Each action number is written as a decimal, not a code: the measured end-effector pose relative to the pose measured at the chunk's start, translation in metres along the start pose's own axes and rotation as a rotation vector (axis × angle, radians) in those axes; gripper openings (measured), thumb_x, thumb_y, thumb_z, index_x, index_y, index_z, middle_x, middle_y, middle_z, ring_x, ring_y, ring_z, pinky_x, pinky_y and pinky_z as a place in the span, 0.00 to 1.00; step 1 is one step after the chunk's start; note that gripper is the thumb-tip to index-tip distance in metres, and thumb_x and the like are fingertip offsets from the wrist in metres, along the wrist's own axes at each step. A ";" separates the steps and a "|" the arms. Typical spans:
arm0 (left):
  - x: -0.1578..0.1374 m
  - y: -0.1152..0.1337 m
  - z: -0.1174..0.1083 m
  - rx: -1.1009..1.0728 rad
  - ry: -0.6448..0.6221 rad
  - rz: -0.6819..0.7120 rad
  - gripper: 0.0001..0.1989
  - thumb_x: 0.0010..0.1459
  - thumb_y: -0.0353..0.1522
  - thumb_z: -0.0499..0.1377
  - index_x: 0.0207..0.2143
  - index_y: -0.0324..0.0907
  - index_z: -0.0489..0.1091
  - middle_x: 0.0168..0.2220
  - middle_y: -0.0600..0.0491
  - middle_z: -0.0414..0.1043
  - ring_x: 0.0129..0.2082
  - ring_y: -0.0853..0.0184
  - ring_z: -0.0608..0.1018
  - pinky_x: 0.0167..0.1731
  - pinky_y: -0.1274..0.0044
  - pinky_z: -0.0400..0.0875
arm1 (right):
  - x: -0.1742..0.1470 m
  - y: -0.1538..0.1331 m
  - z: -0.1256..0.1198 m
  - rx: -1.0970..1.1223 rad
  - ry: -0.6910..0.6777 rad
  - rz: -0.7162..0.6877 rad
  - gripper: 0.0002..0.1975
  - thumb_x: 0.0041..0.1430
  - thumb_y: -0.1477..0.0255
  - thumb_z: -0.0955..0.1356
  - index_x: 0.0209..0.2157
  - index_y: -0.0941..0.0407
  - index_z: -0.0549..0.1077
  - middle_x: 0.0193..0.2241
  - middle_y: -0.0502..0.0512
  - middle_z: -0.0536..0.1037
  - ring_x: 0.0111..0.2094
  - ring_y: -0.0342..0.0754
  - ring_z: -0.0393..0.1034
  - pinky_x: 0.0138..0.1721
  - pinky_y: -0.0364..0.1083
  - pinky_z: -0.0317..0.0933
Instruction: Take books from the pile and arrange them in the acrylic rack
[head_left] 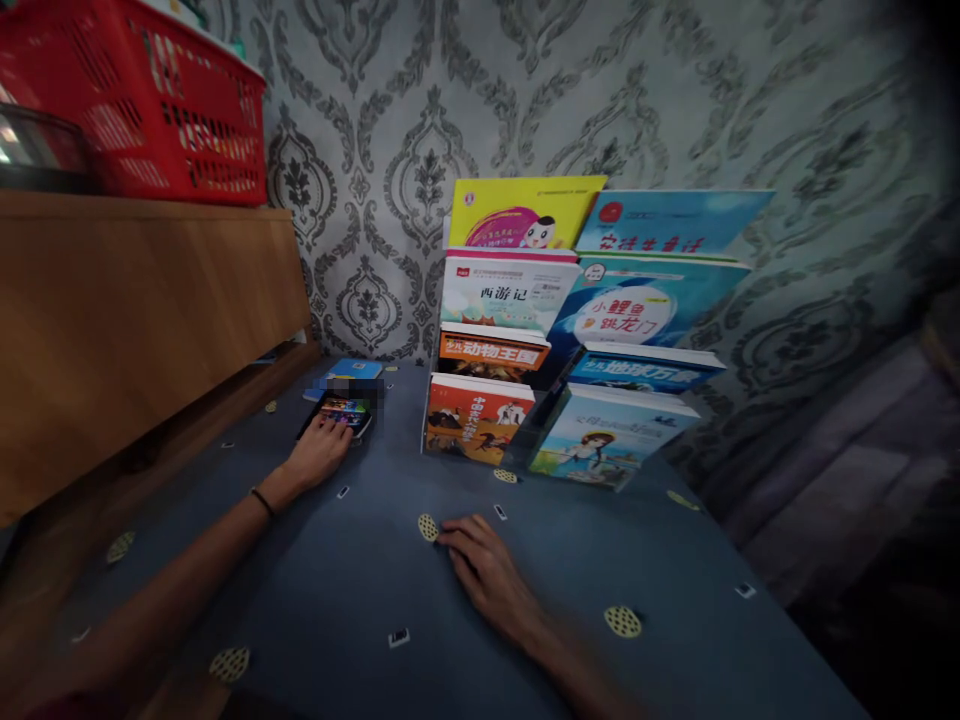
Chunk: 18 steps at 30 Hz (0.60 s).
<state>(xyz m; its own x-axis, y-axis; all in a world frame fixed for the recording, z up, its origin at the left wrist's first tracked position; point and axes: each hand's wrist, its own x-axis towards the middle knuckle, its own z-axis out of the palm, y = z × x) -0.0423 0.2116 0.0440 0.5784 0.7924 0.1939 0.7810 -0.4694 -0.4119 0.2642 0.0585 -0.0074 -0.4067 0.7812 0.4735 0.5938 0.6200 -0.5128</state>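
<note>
Under left hand [320, 455] fingertips: black item [349, 412] (fingers bent, grip unclear); right hand [486, 575] loosely curled, empty.

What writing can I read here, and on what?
"西游记": white book
"小鲤鱼跳龙门": white-oval blue book
"安徒生童话", lower edge hidden: back-right book
"动物王国": orange-topped book
"地球万", rest blurred: dark-blue book
"中国", rest blurred: red book
Too small or blurred: all smaller print, yellow book, front-right book, dark item under left hand.
</note>
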 end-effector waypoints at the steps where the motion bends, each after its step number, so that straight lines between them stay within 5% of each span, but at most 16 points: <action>1: -0.008 0.008 -0.003 -0.011 0.017 0.024 0.15 0.66 0.24 0.48 0.44 0.36 0.74 0.42 0.40 0.77 0.45 0.54 0.78 0.54 0.61 0.64 | 0.000 0.000 0.000 0.002 -0.004 -0.002 0.16 0.66 0.80 0.62 0.47 0.52 0.77 0.45 0.59 0.79 0.46 0.51 0.73 0.49 0.53 0.71; 7: -0.046 0.046 -0.014 -0.282 0.080 0.072 0.14 0.68 0.41 0.53 0.39 0.42 0.73 0.40 0.46 0.76 0.44 0.57 0.77 0.50 0.65 0.67 | 0.001 -0.002 -0.002 0.006 -0.019 0.006 0.16 0.66 0.79 0.62 0.48 0.52 0.77 0.45 0.59 0.79 0.47 0.52 0.74 0.52 0.56 0.69; 13: -0.041 0.029 -0.016 -0.305 -0.104 -0.534 0.26 0.65 0.49 0.53 0.54 0.37 0.65 0.51 0.37 0.73 0.51 0.49 0.74 0.46 0.64 0.70 | 0.001 0.001 0.000 0.018 -0.038 0.006 0.17 0.66 0.79 0.62 0.49 0.52 0.77 0.46 0.59 0.78 0.48 0.53 0.72 0.51 0.55 0.69; 18: -0.017 0.008 -0.012 -0.443 -0.226 -0.677 0.31 0.59 0.53 0.57 0.52 0.37 0.62 0.51 0.35 0.73 0.52 0.47 0.76 0.43 0.65 0.73 | -0.001 -0.001 0.004 -0.016 -0.037 0.013 0.15 0.66 0.79 0.62 0.47 0.55 0.77 0.45 0.60 0.78 0.47 0.52 0.71 0.52 0.55 0.68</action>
<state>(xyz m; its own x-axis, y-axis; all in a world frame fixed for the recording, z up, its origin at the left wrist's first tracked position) -0.0435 0.1896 0.0482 -0.0723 0.9949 0.0704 0.9900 0.0631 0.1262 0.2615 0.0575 -0.0100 -0.4244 0.7914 0.4401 0.6097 0.6091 -0.5072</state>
